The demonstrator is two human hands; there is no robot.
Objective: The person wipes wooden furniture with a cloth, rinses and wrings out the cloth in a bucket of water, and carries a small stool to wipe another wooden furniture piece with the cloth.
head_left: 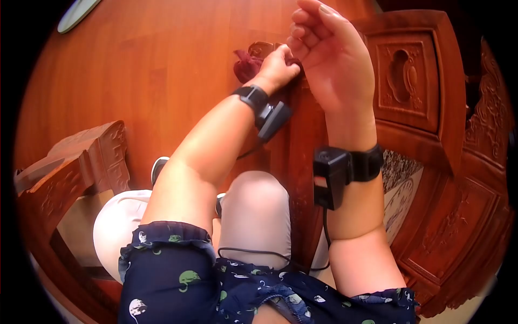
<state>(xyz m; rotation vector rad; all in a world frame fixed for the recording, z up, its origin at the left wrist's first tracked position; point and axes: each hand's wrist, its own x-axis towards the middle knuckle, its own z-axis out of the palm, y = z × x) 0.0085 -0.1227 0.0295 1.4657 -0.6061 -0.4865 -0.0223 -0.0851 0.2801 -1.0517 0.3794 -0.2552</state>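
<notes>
My left hand [276,67] reaches down and forward, its fingers closed on a dark red cloth [247,66]. Part of the cloth bunches out to the left of the hand, beside the carved foot [263,49] of a piece of wooden furniture. Higher up and closer to the camera, my right hand [341,62] is raised with the palm in view. Its fingers curl loosely and hold nothing. Each wrist wears a black strap with a small device, and a cable runs from the right one.
Carved reddish wooden furniture [453,227] stands on the right, with a panelled section [406,81] beside my right hand. At the lower left is another carved wooden piece [102,148]. Reddish-brown wood flooring [135,75] spreads ahead. A pale round-edged object [77,13] shows at the top left.
</notes>
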